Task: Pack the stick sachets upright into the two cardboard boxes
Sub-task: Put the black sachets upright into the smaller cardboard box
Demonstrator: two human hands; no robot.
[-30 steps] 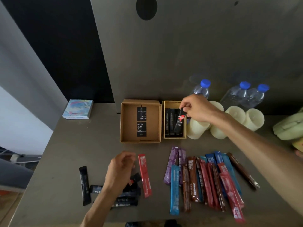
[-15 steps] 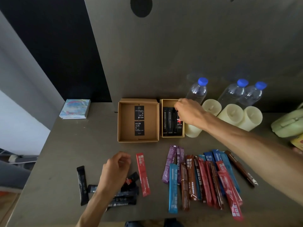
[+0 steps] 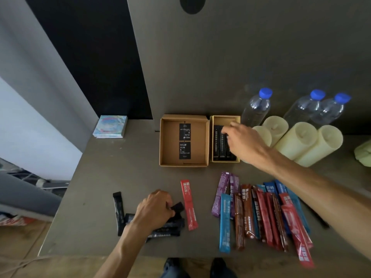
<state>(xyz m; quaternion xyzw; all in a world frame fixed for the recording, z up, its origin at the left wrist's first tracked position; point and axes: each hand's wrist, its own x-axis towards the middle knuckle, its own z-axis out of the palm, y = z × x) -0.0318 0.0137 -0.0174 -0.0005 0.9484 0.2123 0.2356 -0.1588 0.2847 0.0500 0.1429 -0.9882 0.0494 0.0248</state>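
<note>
Head view: our right hand (image 3: 244,142) spreads loose over the narrow box (image 3: 224,118), left hand (image 3: 154,210) pinching a black sachet (image 3: 177,207) to pack next.

on the grey-brown tabletop (image 3: 120,177) we see a small square book with a pastel swirled cover (image 3: 110,126) lying at the far left corner. along the back right stand three clear plastic water bottles with blue caps (image 3: 258,106) (image 3: 305,108) (image 3: 331,110), and just in front of them four cream pillar candles (image 3: 263,135) (image 3: 275,128) (image 3: 297,140) (image 3: 323,144), packed side by side. a pale green object (image 3: 363,152) is cut off at the right edge. a dark panel (image 3: 92,57) rises behind the table.
</note>
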